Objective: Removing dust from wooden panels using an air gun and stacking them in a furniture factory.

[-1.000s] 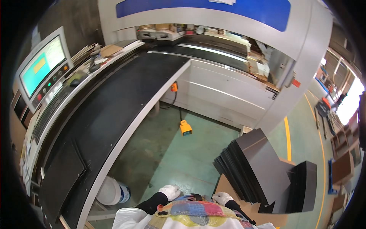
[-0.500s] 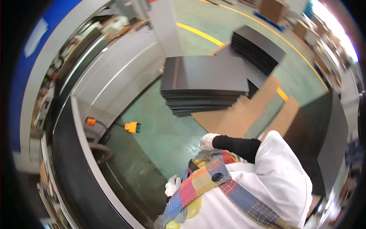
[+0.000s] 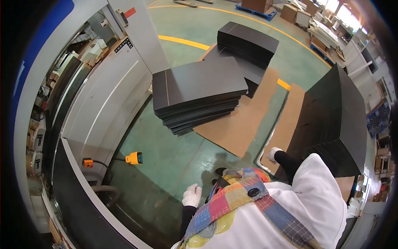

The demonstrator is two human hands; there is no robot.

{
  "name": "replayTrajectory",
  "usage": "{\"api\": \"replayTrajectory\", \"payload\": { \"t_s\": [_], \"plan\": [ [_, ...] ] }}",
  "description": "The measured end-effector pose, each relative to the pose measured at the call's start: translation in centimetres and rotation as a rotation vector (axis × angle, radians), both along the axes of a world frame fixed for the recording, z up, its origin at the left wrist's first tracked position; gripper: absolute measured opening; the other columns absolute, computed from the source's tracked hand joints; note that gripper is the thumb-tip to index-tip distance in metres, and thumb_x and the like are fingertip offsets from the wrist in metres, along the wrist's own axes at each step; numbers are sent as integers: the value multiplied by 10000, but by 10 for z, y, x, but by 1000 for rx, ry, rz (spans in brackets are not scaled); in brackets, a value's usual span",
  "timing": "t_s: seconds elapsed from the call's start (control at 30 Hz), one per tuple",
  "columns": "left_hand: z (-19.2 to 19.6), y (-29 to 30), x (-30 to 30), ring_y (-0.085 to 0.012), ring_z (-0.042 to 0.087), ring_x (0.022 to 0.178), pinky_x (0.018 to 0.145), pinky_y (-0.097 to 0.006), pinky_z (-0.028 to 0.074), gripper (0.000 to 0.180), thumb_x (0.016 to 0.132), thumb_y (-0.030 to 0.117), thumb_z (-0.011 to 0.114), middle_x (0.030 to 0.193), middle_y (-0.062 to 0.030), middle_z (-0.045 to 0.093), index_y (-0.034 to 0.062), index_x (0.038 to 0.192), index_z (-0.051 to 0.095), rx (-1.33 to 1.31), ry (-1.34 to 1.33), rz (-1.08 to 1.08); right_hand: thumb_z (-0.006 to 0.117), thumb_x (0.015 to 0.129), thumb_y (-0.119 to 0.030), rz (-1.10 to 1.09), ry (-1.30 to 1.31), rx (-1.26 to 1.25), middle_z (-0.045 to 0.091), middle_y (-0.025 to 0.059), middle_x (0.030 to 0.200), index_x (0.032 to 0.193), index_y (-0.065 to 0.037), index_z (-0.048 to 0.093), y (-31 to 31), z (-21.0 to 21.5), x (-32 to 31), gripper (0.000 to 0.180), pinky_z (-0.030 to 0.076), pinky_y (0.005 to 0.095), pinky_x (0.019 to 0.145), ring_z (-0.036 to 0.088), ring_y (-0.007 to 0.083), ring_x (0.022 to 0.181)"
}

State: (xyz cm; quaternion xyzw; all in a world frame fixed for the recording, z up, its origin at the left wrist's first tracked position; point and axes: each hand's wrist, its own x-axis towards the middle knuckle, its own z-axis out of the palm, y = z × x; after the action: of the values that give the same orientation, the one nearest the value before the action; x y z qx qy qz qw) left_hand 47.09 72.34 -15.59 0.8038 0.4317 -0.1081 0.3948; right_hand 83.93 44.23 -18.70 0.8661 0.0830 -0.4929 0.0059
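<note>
My left hand (image 3: 192, 195), in a white glove, hangs over the green floor left of my patchwork apron. Its fingers are loosely curled, with nothing in them. My right hand (image 3: 272, 154), gloved too, is a compact, closed shape with nothing visible in it. It is nearest to the tall stack of black sheets (image 3: 319, 120) on the right and hangs above a brown cardboard sheet (image 3: 286, 124). Ahead, a second stack of black sheets (image 3: 199, 83) has uneven, slightly fanned edges. Behind it stands a third black stack (image 3: 248, 41).
A grey machine (image 3: 107, 95) with a black-topped ledge (image 3: 78, 199) runs along my left. A yellow foot pedal (image 3: 133, 158) and its cable lie on the floor beside it. Another cardboard sheet (image 3: 240, 128) lies between the stacks. A blue pallet (image 3: 257, 12) stands far back.
My view has turned to the right, so the stacks sit further left. My right hand has moved right, toward the right-hand black stack. My left hand shows more fully.
</note>
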Motion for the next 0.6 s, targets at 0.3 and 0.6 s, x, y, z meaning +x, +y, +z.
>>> {"api": "replayTrajectory", "payload": {
  "t_s": [0.3,0.6],
  "plan": [
    [-10,3,20,-349,567,1145,994,-428,429,443,903,389,486,1198,-179,625,72,1175,635,-38,6,-54,619,829,-308,-220,43,113,678,96,681,733,-29,693,-1,3,-17,305,559,353,594,679,195,612],
    [15,44,127,-332,594,1120,972,-419,451,442,912,380,534,1211,-176,626,77,1226,608,-61,-137,9,605,807,-279,-247,-138,113,682,93,699,798,-5,705,-15,29,56,292,543,321,604,676,199,625]
  ]
}}
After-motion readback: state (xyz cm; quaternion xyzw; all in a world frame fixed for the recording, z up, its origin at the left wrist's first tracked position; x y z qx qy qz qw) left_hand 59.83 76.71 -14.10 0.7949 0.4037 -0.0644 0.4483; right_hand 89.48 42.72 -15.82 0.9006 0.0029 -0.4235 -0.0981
